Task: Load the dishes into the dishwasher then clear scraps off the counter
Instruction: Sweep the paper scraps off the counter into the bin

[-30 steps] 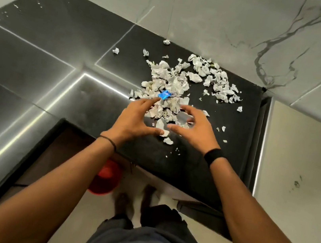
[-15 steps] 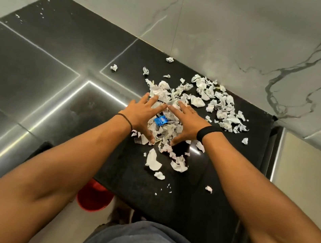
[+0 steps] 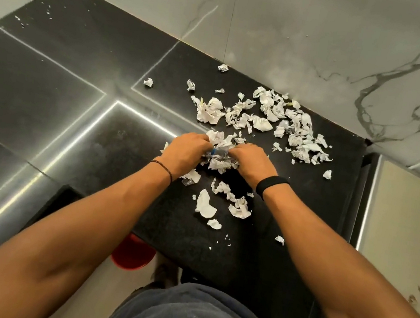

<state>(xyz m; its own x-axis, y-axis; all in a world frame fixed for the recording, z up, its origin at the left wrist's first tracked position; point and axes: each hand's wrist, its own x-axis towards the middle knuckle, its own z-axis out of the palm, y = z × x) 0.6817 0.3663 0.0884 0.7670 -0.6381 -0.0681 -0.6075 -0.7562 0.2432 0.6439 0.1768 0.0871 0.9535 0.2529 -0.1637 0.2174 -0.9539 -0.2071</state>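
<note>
Torn white paper scraps lie scattered over the black counter [image 3: 81, 101]. My left hand [image 3: 184, 152] and my right hand [image 3: 253, 162] face each other with fingers curled round a bunched clump of scraps [image 3: 220, 155] between them; a small blue scrap [image 3: 214, 151] shows in the clump. A wider spread of scraps [image 3: 285, 123] lies beyond my hands toward the wall. Loose scraps [image 3: 224, 202] lie on the counter nearer to me, between my forearms.
A marble wall [image 3: 303, 36] backs the counter. The counter's front edge runs just before my body, and a red bucket [image 3: 131, 256] stands on the floor below it. A steel panel [image 3: 405, 229] adjoins the counter at the right.
My hands were spread flat over the pile half a second ago; their fingers have now curled inward and gathered scraps into a clump between them.
</note>
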